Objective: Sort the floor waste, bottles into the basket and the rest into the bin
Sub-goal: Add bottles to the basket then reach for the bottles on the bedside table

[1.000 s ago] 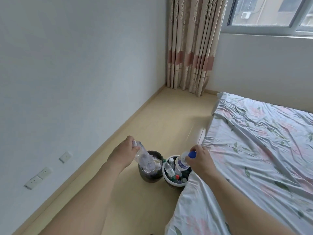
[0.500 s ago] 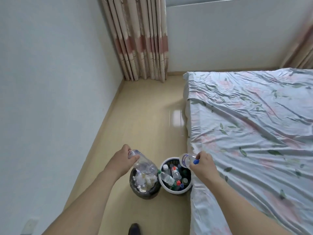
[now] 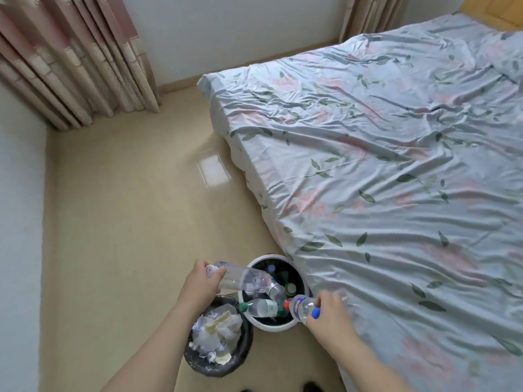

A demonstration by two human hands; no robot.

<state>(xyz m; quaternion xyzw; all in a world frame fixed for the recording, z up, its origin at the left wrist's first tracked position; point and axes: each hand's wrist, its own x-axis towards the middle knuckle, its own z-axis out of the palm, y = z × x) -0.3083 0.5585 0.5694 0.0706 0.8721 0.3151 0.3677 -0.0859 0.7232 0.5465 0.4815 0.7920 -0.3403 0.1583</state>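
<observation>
Two bottles held over the containers: left hand (image 3: 201, 281) gripping a clear bottle (image 3: 240, 277) by its neck, base above the white basket (image 3: 271, 325); right hand (image 3: 329, 308) pinching a blue-capped bottle (image 3: 301, 306) at the basket's rim. Paper-filled bin (image 3: 243, 352) just left.

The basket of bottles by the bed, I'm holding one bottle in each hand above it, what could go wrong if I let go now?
The basket already holds several bottles, so a dropped one may bounce out onto the floor. The large clear bottle in the left hand reaches over the rim near the bin; it could tip into the paper waste. The small bottle in the right hand hangs near the rim and might roll off.
</observation>
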